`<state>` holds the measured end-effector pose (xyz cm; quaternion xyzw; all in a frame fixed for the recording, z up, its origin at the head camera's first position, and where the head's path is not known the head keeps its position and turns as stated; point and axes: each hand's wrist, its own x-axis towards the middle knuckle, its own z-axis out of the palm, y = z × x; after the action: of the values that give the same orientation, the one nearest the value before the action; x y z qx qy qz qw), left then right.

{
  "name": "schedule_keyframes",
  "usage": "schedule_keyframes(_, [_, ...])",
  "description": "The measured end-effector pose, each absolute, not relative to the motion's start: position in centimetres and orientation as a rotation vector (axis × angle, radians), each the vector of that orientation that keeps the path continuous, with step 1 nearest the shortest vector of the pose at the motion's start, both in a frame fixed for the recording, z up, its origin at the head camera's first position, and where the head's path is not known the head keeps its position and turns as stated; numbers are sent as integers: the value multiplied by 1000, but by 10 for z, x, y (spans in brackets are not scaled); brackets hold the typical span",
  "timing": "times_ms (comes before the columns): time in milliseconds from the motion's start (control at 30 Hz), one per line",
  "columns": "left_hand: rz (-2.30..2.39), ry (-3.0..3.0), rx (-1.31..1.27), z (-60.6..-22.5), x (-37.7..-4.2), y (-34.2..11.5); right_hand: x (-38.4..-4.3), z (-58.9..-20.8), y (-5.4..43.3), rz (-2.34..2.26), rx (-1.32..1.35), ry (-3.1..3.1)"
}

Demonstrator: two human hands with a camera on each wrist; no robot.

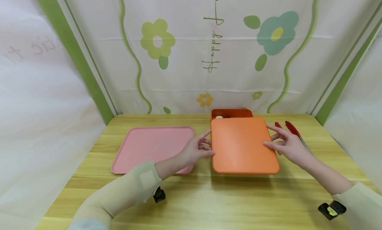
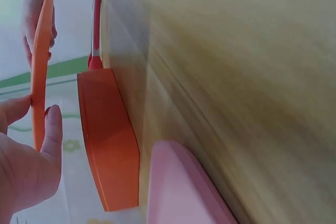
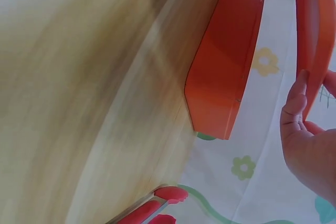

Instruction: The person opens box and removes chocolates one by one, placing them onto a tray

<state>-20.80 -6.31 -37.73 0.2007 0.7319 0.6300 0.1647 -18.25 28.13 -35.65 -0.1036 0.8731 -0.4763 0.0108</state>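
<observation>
Both hands hold a flat orange lid (image 1: 243, 145) by its opposite side edges, raised above the table. My left hand (image 1: 194, 148) pinches its left edge, thumb on one face and fingers on the other, as the left wrist view shows. On the right edge, my right hand (image 1: 287, 145) pinches the lid the same way. Behind and below the lid stands an orange box (image 2: 110, 140), uncovered. In the head view the lid hides most of it; a small whitish item (image 1: 219, 117) shows inside near the back left.
A pink tray (image 1: 155, 143) lies on the wooden table (image 1: 191, 203) to the left, partly under the left forearm. Red-tipped metal tongs (image 1: 292, 128) lie right of the box, behind the right hand. A flower-printed curtain (image 1: 185, 77) stands at the table's back edge.
</observation>
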Motion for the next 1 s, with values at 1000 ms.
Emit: schedule_keyframes(1000, [1631, 2076, 514, -408, -161, -63, -135, -406, 284, -1492, -353, 2672])
